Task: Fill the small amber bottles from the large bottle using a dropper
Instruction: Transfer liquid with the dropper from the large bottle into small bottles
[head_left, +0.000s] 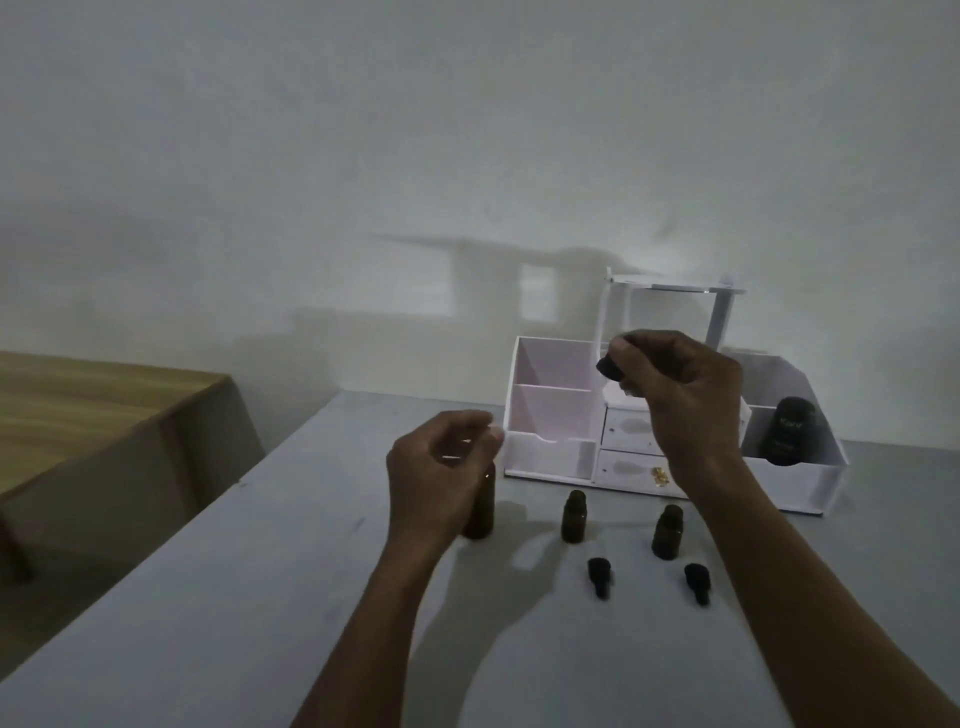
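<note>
My right grip (631, 364) pinches the dropper (612, 368) upright by its bulb, while the big bottle (480, 506), steadied under my curled left grip (447, 462), stands below and leftward.

Two bottles (574, 517) before organizer (550, 457)

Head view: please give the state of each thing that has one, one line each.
Large bottle: upright, held by left hand.
Dropper: lifted, pinched in right hand.
Two small amber bottles: upright, uncapped.
Two black caps: lying on table.
Organizer drawers: closed.
</note>
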